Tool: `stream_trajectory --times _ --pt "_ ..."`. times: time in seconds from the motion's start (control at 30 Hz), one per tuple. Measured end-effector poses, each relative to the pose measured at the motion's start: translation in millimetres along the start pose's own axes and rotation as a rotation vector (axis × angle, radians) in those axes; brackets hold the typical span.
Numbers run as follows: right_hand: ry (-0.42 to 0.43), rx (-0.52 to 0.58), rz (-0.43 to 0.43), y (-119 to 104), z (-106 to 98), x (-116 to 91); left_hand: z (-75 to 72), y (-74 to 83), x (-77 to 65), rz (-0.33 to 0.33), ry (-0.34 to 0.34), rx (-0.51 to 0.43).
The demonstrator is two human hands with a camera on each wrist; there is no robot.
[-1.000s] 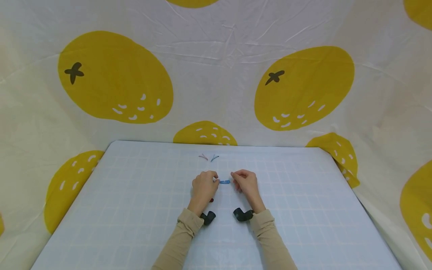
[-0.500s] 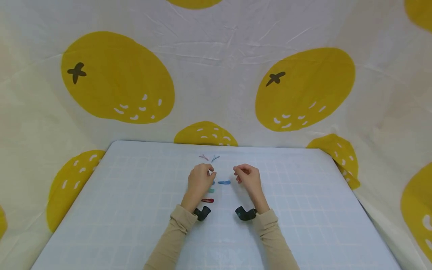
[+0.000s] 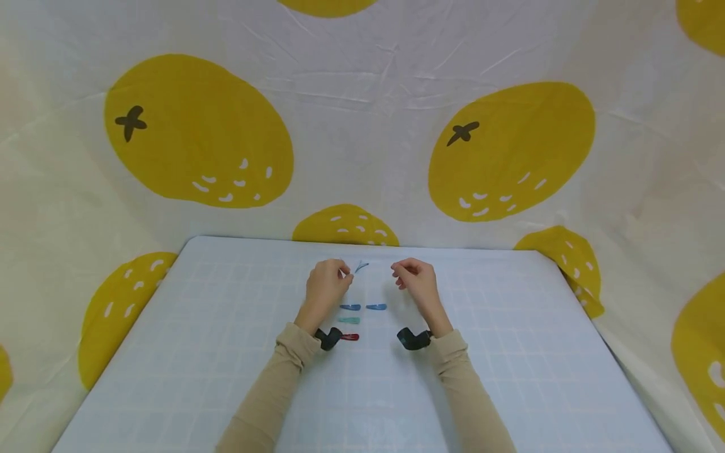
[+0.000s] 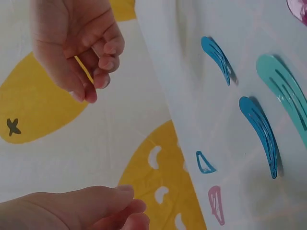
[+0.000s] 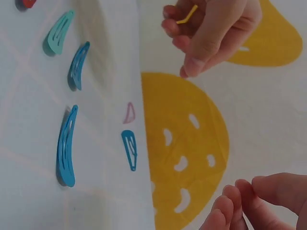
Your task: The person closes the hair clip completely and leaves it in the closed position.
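My left hand (image 3: 325, 286) is above the table, beside the far pair of hair clips. In the head view it hides the pink snap hair clip (image 4: 217, 205). A small blue snap hair clip (image 3: 360, 267) stands out just right of its fingertips, bent open. Nothing shows between its loosely bent fingers. My right hand (image 3: 418, 283) hovers to the right, fingers loosely curled, with nothing seen in it. Nearer me, two blue snap clips lie end to end: the left one (image 3: 351, 307) and the right one (image 3: 376, 307).
Below the blue clips lie a teal clip (image 3: 349, 321) and a red clip (image 3: 350, 337), the red one partly covered by the left wrist camera (image 3: 328, 338). A white gridded cloth covers the table (image 3: 532, 352). Behind it hangs a curtain (image 3: 362, 138) with yellow fruit prints.
Both hands have moved away from the blue clips toward the far edge, the left also leftward. The blue, teal and red clips have come into view; the pink one is now covered.
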State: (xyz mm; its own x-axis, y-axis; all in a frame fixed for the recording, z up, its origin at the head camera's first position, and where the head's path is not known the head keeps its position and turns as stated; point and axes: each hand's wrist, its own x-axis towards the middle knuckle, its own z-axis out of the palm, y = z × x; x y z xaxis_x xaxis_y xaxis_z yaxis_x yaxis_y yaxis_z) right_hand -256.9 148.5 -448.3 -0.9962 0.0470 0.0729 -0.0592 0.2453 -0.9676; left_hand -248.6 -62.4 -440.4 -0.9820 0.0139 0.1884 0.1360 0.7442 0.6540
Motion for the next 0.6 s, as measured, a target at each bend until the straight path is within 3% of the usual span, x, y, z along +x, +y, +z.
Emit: stream_trajectory --times 0.2,0.37,0.6 --pt "-0.021 -0.069 -0.004 3 2 21 2.6 -2.3 21.2 0.013 -0.042 0.046" --pt "-0.090 -0.144 0.000 3 6 36 5.2 -6.1 39.3 -0.030 -0.108 0.070" --pt "-0.165 -0.213 0.037 5 15 58 9.8 -12.7 62.1 -0.053 -0.178 0.031"
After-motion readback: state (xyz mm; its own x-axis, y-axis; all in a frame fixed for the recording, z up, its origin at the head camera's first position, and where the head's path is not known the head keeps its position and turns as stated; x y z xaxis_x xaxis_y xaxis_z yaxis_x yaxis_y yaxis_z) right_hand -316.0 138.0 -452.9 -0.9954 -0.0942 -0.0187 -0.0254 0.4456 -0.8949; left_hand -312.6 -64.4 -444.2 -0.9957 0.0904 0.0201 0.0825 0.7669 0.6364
